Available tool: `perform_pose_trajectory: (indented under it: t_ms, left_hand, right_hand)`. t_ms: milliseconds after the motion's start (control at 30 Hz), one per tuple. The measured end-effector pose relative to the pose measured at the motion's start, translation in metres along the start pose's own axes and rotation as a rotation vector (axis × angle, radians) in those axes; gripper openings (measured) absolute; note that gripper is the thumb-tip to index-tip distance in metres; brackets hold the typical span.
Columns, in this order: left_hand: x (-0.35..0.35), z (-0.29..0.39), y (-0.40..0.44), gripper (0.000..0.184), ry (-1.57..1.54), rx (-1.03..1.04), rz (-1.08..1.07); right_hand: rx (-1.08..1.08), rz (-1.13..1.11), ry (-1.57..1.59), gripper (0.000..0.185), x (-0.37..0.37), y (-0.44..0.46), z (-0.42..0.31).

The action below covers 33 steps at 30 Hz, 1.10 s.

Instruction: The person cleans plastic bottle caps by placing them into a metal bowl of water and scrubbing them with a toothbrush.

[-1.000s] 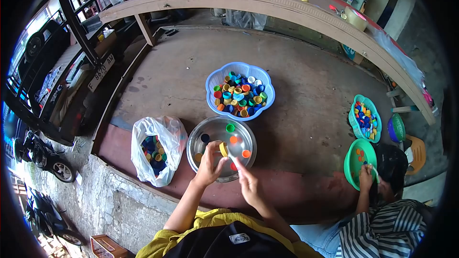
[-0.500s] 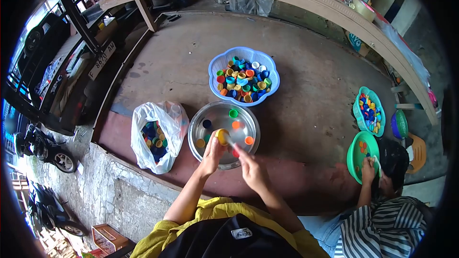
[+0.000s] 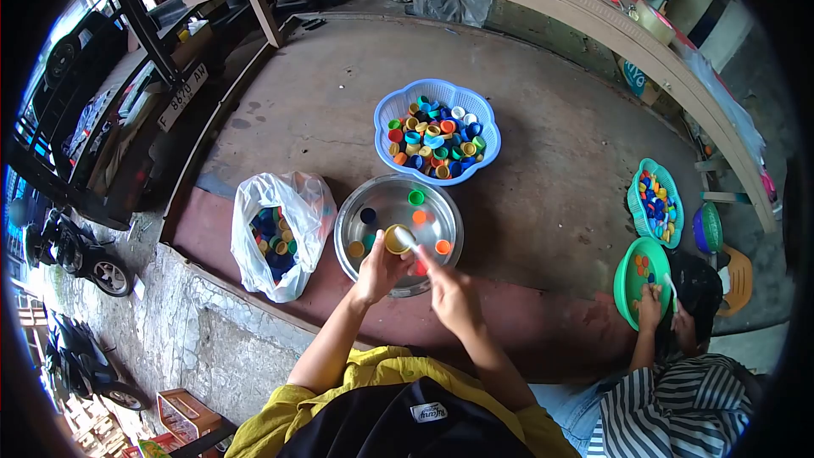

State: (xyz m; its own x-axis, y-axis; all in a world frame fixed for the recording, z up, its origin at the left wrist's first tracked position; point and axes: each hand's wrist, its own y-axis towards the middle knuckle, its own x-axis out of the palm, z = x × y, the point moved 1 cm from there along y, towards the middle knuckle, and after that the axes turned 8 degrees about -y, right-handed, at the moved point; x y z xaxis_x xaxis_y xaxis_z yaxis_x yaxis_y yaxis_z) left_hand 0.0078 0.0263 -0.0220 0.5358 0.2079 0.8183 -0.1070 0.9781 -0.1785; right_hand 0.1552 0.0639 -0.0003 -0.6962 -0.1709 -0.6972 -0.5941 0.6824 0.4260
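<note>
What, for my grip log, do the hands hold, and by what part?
Left hand: yellow cap, by its side. Right hand: white tool, by one end.

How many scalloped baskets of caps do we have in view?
2: the blue basket is just beyond the steel bowl; the turquoise basket is at far right, just beyond the green basin. I see no sign of others hidden.

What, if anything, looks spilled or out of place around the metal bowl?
Nothing stands out: loose caps sit inside the metal bowl, the open plastic bag and the blue basket, with none visible spilled beside them.
</note>
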Motion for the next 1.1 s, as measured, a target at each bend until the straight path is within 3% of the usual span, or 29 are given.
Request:
perform_pose_trajectory:
  t_ms: [33, 100, 167, 200, 300, 333, 433, 500, 633, 733, 767, 833, 900, 933, 967, 1100]
  left_hand:
    - [0.000, -0.001, 0.000, 0.048, -0.040, -0.036, -0.021]
    - [0.001, 0.000, 0.001, 0.045, -0.110, -0.099, -0.069]
    - [-0.004, 0.000, 0.004, 0.045, -0.170, -0.120, -0.161]
    - [-0.004, 0.002, 0.006, 0.045, -0.175, -0.128, -0.149]
    - [0.004, 0.004, 0.007, 0.048, -0.153, -0.150, -0.149]
    - [0.005, 0.006, 0.007, 0.049, -0.190, -0.155, -0.182]
    - [0.005, 0.008, 0.006, 0.051, -0.314, -0.167, -0.244]
    - [0.010, 0.012, 0.005, 0.052, -0.328, -0.166, -0.270]
    - [0.016, 0.015, 0.002, 0.053, -0.289, -0.152, -0.229]
    - [0.013, 0.017, 0.002, 0.054, -0.259, -0.151, -0.248]
    - [0.011, 0.018, 0.001, 0.054, -0.248, -0.155, -0.239]
    - [0.009, 0.022, -0.002, 0.053, -0.234, -0.158, -0.233]
    - [0.017, 0.029, -0.007, 0.050, -0.029, -0.120, -0.025]
    - [0.018, 0.032, -0.009, 0.048, -0.194, -0.151, -0.086]
    - [0.007, 0.028, -0.003, 0.049, -0.178, -0.136, -0.285]
    - [0.019, 0.032, -0.004, 0.047, -0.244, -0.157, -0.027]
  right_hand:
    - [0.085, -0.066, -0.040, 0.053, -0.009, 0.005, 0.002]
    - [0.112, 0.133, 0.011, 0.055, -0.010, 0.012, 0.000]
    - [-0.083, -0.036, 0.015, 0.055, -0.005, 0.002, -0.003]
    - [-0.042, -0.134, -0.121, 0.055, -0.010, 0.000, -0.006]
    - [0.078, 0.202, -0.037, 0.057, -0.024, 0.018, 0.007]
    - [0.132, 0.144, -0.025, 0.054, -0.034, 0.020, 0.006]
    - [0.034, 0.234, 0.074, 0.047, -0.042, 0.016, -0.005]
    - [0.106, 0.137, 0.122, 0.040, -0.050, 0.006, -0.015]
    - [0.074, 0.162, 0.144, 0.036, -0.054, 0.003, -0.027]
    - [0.201, 0.044, 0.124, 0.036, -0.051, -0.002, -0.038]
    - [0.118, 0.133, 0.108, 0.046, -0.046, 0.000, -0.040]
    - [0.039, 0.131, 0.021, 0.049, -0.037, 0.000, -0.048]
    - [-0.064, 0.001, -0.183, 0.053, -0.023, 0.002, -0.052]
    - [-0.011, 0.036, -0.141, 0.054, -0.017, 0.010, -0.039]
    - [0.040, 0.071, -0.102, 0.055, -0.013, 0.017, -0.029]
    - [0.056, 0.128, -0.170, 0.056, -0.010, 0.017, -0.061]
